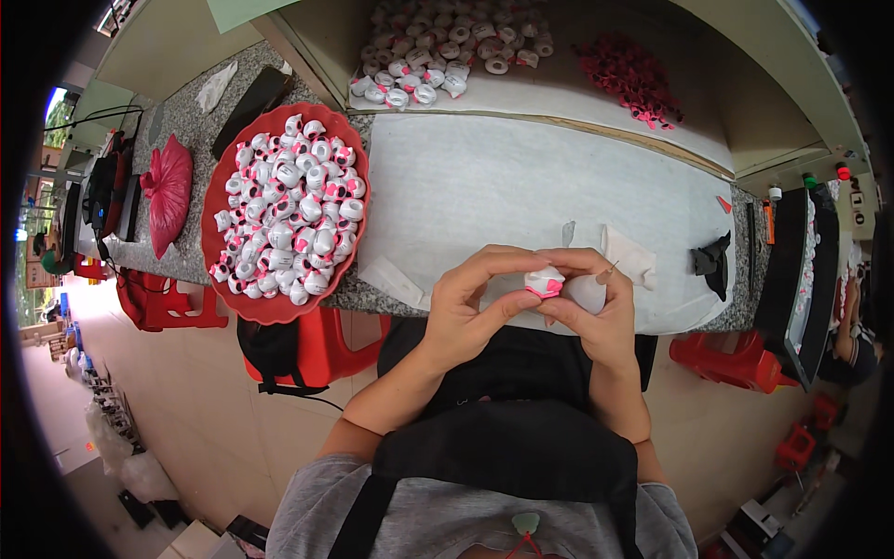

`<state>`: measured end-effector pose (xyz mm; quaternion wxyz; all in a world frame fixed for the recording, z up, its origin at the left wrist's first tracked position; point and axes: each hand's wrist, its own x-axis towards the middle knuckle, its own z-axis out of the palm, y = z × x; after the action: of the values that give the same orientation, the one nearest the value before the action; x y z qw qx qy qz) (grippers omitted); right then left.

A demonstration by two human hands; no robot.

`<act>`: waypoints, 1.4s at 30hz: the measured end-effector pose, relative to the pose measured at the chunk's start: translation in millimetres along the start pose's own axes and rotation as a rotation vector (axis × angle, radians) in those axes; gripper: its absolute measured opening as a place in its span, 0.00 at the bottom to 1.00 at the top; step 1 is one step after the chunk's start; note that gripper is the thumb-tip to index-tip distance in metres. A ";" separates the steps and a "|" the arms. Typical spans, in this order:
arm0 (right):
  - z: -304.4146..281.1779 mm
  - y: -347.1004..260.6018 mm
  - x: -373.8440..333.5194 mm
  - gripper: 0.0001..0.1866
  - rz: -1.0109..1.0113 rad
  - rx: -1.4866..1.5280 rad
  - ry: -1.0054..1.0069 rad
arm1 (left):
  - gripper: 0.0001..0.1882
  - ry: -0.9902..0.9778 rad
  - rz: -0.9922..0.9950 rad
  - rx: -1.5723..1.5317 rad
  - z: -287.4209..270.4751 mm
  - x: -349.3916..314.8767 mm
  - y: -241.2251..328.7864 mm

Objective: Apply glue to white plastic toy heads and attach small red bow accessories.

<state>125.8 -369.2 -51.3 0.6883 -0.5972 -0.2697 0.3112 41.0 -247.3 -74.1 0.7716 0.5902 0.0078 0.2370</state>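
Note:
Above the near edge of the worktable, my left hand (470, 303) pinches a small rounded white piece with a pink part (543, 281) between thumb and fingertips. The fingertips of my right hand (605, 321) meet the same piece from the other side. Tucked in my right hand is a small translucent squeeze bottle with a thin needle tip (587, 294), tilted up to the right. A scalloped red tray (212, 200) on the left is heaped with many similar white and pink pieces (287, 210).
White paper (447, 177) covers the worktable. A shelf behind holds white pieces (410, 84) and a pile of dark pink parts (629, 79). A cloth (629, 254) and black scrap (712, 265) lie to the right; a pink bag (170, 196) sits far left. Red stools (731, 359) stand below.

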 end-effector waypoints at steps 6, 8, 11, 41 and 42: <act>-0.3 7.5 -4.6 0.15 -0.058 0.092 0.029 | 0.13 -0.059 0.031 -0.063 0.7 1.1 -4.8; 1.9 5.7 -5.1 0.14 -0.067 0.120 0.033 | 0.13 -0.065 0.032 -0.107 0.5 0.9 -5.3; 0.9 5.3 -6.3 0.13 -0.052 0.153 0.027 | 0.13 -0.055 0.003 -0.156 2.5 -0.7 -4.0; 13.4 7.1 -8.2 0.13 -0.035 0.205 0.120 | 0.13 -0.023 -0.063 -0.223 5.9 -4.3 0.9; 13.7 7.1 -8.2 0.13 -0.036 0.205 0.121 | 0.13 -0.016 -0.052 -0.215 6.0 -4.7 0.9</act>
<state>109.5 -365.8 -56.4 0.7663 -0.5365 -0.2051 0.2880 38.3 -254.4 -72.7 0.8365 0.5053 -0.0083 0.2118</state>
